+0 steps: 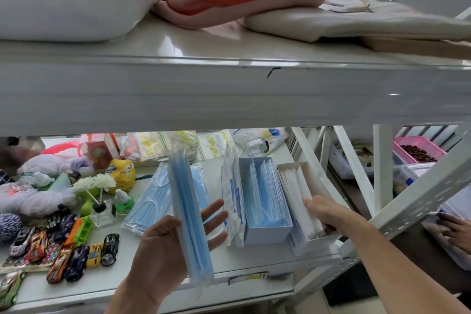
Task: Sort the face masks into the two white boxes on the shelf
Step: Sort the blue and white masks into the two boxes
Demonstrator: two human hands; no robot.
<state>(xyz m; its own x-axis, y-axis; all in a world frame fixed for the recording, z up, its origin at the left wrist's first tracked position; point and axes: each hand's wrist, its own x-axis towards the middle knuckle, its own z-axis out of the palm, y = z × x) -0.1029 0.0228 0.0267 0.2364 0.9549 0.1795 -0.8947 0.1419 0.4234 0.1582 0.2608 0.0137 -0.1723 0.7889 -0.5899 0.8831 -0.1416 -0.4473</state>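
Toy cars & clutter far left of the white shelf. Loose wrapped blue masks lie unsorted. Left hand grips a blue mask stack upright, just beside the blue-filled box. Right hand, fingers loosely curled, rests in the white-mask box, prob. steadying it. Both boxes part full, approx halfway. Metal racking, bins at right

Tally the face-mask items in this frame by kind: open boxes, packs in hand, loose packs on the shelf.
Open white boxes: 2, the box of blue masks and the box of white masks
Blue mask packs held in the left hand: 1
Loose packs: 2, the flat blue pack and the upright pack
Total: 5
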